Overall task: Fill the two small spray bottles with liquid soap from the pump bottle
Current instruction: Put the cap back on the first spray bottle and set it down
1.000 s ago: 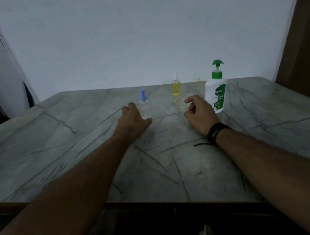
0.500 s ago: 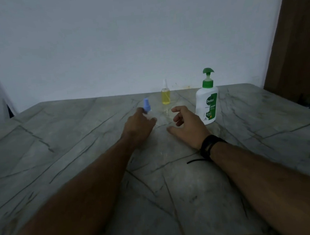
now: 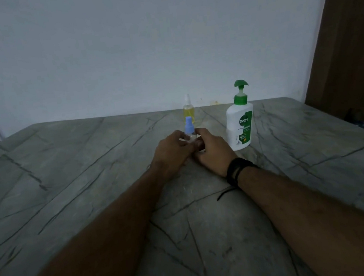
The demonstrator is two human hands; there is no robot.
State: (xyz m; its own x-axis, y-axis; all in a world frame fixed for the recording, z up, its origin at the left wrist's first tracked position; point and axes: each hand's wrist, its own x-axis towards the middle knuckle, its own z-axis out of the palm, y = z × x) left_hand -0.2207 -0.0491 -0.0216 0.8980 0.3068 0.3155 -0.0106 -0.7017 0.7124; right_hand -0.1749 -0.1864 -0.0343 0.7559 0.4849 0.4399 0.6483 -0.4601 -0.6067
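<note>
Between both hands, the blue-capped spray bottle stands upright on the surface. The left hand and right hand seem closed on its body; the pump bottle is nearer the right.

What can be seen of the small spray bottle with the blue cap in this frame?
The blue-capped spray bottle is small, with a clear, seemingly plastic body and a pale blue spray top still fitted. It stands upright on the marble-patterned table, in front of the yellow-filled bottle and left of the pump bottle. The left hand and right hand close around its lower body, hiding it. Its fill level cannot be told.
</note>
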